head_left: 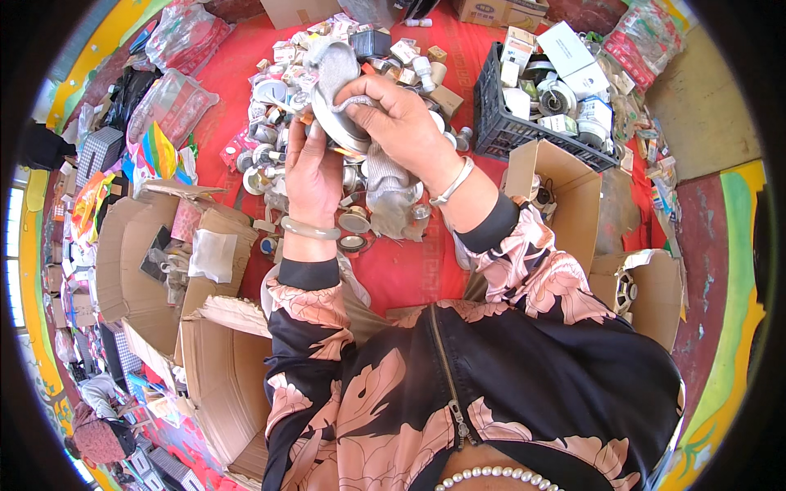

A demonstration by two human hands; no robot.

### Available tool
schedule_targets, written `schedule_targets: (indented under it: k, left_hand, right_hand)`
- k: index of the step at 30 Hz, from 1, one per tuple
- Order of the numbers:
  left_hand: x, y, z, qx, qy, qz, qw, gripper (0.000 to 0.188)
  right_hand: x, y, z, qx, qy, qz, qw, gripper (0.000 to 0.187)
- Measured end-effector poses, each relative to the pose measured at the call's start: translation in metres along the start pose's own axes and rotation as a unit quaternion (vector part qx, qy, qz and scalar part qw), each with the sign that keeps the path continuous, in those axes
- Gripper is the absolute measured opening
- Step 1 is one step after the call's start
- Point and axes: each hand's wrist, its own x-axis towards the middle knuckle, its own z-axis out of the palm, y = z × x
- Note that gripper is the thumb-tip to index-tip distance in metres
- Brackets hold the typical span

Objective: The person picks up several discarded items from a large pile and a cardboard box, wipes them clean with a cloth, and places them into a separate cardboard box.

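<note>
Over a heap of small fittings, my left hand [313, 168] is closed on the rim of a round, pale light fitting [338, 129], which is held tilted. My right hand [401, 123] pinches a grey cloth [334, 69] between thumb and fingers, and part of that cloth lies across the fitting's face. More grey knitted fabric [385, 184] hangs below my right hand; whether it is the same piece I cannot tell. Beneath both hands spreads the heap of round lamp fittings and small boxes [266, 135] on a red cloth [401, 274].
A black plastic crate [495, 123] full of boxes and fittings stands at the far right. Open cardboard boxes [221, 368] flank me on the left, with another carton [565, 188] on the right. Clear plastic bags [168, 106] lie at the far left. Another person [102, 434] shows at the lower left.
</note>
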Motion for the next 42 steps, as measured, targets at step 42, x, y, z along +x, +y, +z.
schedule_targets:
  k: [42]
  left_hand:
    - [0.003,-0.008,-0.001,-0.041,0.219,-0.097,0.97,0.031]
  right_hand:
    - [-0.008,0.027,0.012,-0.316,0.014,-0.184,0.931,0.046]
